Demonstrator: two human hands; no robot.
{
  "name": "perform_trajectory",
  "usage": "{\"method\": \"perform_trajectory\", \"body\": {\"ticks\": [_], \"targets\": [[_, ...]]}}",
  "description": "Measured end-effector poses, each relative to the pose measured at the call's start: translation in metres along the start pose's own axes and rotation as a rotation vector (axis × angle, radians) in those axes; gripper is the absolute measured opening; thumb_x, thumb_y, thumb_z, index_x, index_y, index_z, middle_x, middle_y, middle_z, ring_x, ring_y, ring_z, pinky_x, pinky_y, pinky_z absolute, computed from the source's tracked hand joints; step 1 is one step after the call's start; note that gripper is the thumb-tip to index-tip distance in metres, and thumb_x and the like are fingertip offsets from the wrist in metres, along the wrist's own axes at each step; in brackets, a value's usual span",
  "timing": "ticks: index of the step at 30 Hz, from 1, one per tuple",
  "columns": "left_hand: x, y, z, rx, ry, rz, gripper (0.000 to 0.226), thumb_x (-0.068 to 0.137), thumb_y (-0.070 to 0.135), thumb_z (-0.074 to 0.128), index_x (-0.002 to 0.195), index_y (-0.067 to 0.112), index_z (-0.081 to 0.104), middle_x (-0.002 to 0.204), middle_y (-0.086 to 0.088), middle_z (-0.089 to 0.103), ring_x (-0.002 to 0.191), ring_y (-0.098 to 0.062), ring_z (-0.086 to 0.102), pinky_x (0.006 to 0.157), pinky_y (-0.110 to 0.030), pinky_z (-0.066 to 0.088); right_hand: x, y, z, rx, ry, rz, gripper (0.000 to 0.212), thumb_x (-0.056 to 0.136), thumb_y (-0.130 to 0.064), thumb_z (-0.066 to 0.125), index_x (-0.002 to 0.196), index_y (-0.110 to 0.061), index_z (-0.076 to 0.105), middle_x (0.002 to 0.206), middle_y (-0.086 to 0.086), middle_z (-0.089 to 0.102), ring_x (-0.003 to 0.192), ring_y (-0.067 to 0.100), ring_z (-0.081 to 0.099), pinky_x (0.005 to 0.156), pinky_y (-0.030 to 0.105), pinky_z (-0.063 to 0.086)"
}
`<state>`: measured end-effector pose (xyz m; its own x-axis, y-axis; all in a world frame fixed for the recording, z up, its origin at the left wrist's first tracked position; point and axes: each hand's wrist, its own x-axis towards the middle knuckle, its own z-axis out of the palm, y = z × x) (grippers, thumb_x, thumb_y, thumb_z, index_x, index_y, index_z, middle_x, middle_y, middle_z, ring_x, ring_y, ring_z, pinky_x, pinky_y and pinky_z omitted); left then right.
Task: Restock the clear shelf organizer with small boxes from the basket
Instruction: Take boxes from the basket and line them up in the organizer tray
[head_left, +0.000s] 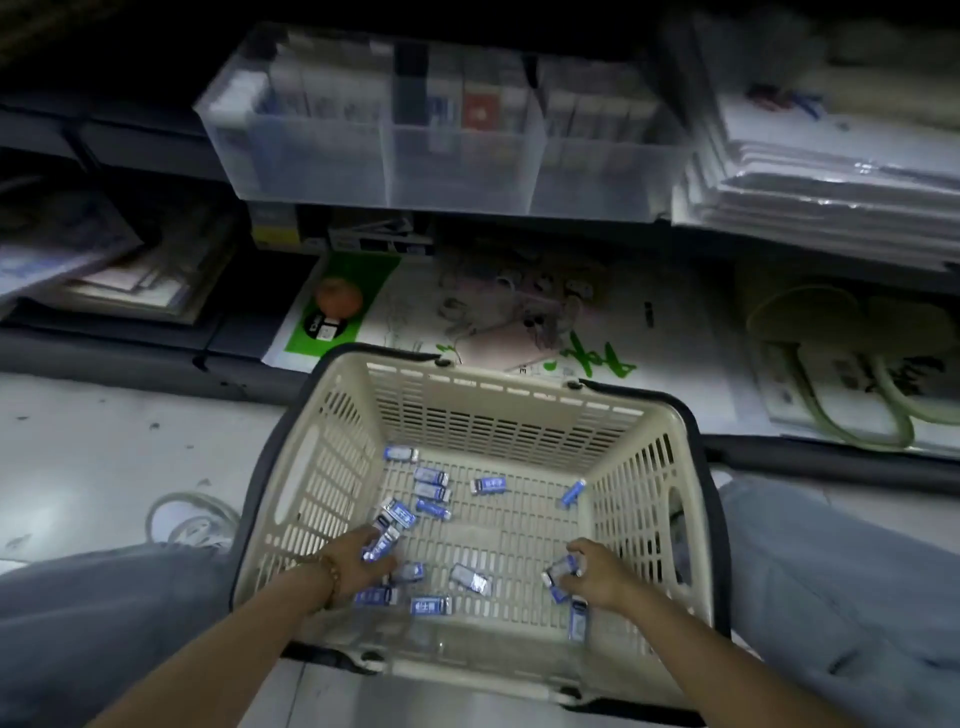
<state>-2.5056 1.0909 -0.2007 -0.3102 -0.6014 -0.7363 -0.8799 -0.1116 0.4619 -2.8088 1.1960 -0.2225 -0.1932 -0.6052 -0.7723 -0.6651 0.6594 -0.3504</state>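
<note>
A cream plastic basket (519, 410) sits on the floor between my knees. Several small blue-and-white boxes (432, 491) lie scattered over its slotted bottom. My left hand (358, 564) is down inside at the left, fingers closed around a few of the small boxes (381, 543). My right hand (597, 571) is inside at the right, gripping another small box (561, 571). The clear shelf organizer (415, 156) stands on the shelf above and behind the basket, its three compartments holding upright packs.
Stacked plastic-wrapped packs (831, 171) lie right of the organizer. The lower shelf holds printed sheets, an orange ball (338, 297) and cream bags (852, 364) at the right. Flat packs (104, 265) fill the left shelf. My grey-trousered legs flank the basket.
</note>
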Motion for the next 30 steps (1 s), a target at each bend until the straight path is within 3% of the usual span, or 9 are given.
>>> {"method": "perform_trajectory", "body": {"ticks": [3, 5, 7, 11, 16, 21, 24, 27, 30], "targets": [[0.009, -0.004, 0.009, 0.051, -0.116, -0.060, 0.045, 0.093, 0.047, 0.047, 0.087, 0.004, 0.058, 0.111, -0.022, 0.058, 0.118, -0.031, 0.051, 0.085, -0.024, 0.039, 0.010, 0.006, 0.010, 0.085, -0.041, 0.052, 0.074, 0.086, -0.021, 0.067, 0.146, -0.009, 0.026, 0.148, 0.013, 0.032, 0.128, 0.026, 0.043, 0.094, 0.025, 0.040], [0.014, 0.000, 0.011, 0.062, -0.119, -0.041, 0.049, 0.095, 0.048, 0.040, 0.080, 0.004, 0.056, 0.112, -0.026, 0.059, 0.115, -0.031, 0.052, 0.089, -0.025, 0.039, 0.013, 0.008, 0.020, 0.086, -0.024, 0.055, 0.074, 0.083, -0.020, 0.071, 0.144, -0.011, 0.030, 0.142, 0.014, 0.035, 0.123, 0.026, 0.047, 0.090, 0.021, 0.040], [0.018, 0.003, 0.013, 0.039, -0.087, -0.026, 0.050, 0.095, 0.045, 0.042, 0.089, -0.001, 0.061, 0.106, -0.027, 0.061, 0.108, -0.032, 0.056, 0.084, -0.026, 0.041, 0.017, 0.009, 0.031, 0.042, 0.064, 0.039, 0.067, 0.078, -0.017, 0.075, 0.136, -0.013, 0.042, 0.132, 0.013, 0.035, 0.115, 0.026, 0.050, 0.089, 0.020, 0.042], [0.026, 0.000, 0.018, -0.112, -0.031, -0.016, 0.040, 0.091, 0.042, 0.052, 0.106, 0.007, 0.066, 0.109, -0.017, 0.065, 0.109, -0.029, 0.057, 0.089, -0.028, 0.042, 0.025, 0.008, 0.042, 0.029, 0.213, -0.026, 0.046, 0.073, -0.013, 0.079, 0.112, -0.015, 0.054, 0.108, 0.001, 0.033, 0.099, 0.020, 0.053, 0.065, 0.004, 0.039], [0.036, -0.005, 0.021, -0.122, -0.044, -0.003, 0.038, 0.092, 0.043, 0.048, 0.107, 0.012, 0.065, 0.112, -0.016, 0.064, 0.109, -0.030, 0.057, 0.087, -0.029, 0.043, 0.030, 0.006, 0.048, -0.027, 0.277, -0.047, 0.036, 0.073, -0.016, 0.077, 0.103, -0.012, 0.057, 0.110, 0.006, 0.042, 0.096, 0.025, 0.055, 0.079, 0.027, 0.048], [0.039, 0.007, 0.023, -0.261, -0.076, -0.039, 0.050, 0.090, 0.056, 0.042, 0.119, 0.018, 0.058, 0.116, -0.003, 0.060, 0.104, -0.019, 0.056, 0.096, -0.033, 0.043, 0.032, -0.010, 0.036, 0.450, 0.365, 0.063, 0.029, 0.072, -0.013, 0.078, 0.092, -0.013, 0.057, 0.110, 0.012, 0.054, 0.081, 0.020, 0.059, 0.068, 0.025, 0.051], [0.036, 0.031, 0.030, -0.721, -0.247, -0.126, 0.047, 0.091, 0.055, 0.038, 0.115, 0.018, 0.054, 0.121, -0.002, 0.060, 0.101, -0.017, 0.059, 0.091, -0.033, 0.048, 0.029, -0.048, 0.024, 0.595, 0.200, -0.115, 0.031, 0.075, -0.014, 0.076, 0.099, -0.013, 0.057, 0.105, 0.002, 0.059, 0.099, 0.023, 0.060, 0.088, 0.041, 0.053], [0.032, 0.049, 0.029, -0.965, -0.257, -0.078, 0.043, 0.087, 0.052, 0.047, 0.100, 0.013, 0.063, 0.101, -0.001, 0.069, 0.088, -0.014, 0.067, 0.069, -0.025, 0.054, 0.014, -0.093, 0.021, 0.441, 0.073, -0.407, 0.031, 0.074, -0.015, 0.076, 0.100, -0.019, 0.058, 0.102, -0.006, 0.058, 0.098, 0.016, 0.057, 0.082, 0.027, 0.049], [0.025, 0.050, 0.020, -1.000, -0.139, 0.008, 0.036, 0.079, 0.030, 0.065, 0.108, 0.009, 0.065, 0.093, -0.003, 0.072, 0.078, -0.011, 0.069, 0.064, -0.019, 0.055, 0.003, -0.116, 0.024, 0.336, 0.129, -0.564, 0.037, 0.072, -0.015, 0.079, 0.104, -0.020, 0.062, 0.111, 0.005, 0.055, 0.100, 0.016, 0.054, 0.087, 0.025, 0.044]]}}
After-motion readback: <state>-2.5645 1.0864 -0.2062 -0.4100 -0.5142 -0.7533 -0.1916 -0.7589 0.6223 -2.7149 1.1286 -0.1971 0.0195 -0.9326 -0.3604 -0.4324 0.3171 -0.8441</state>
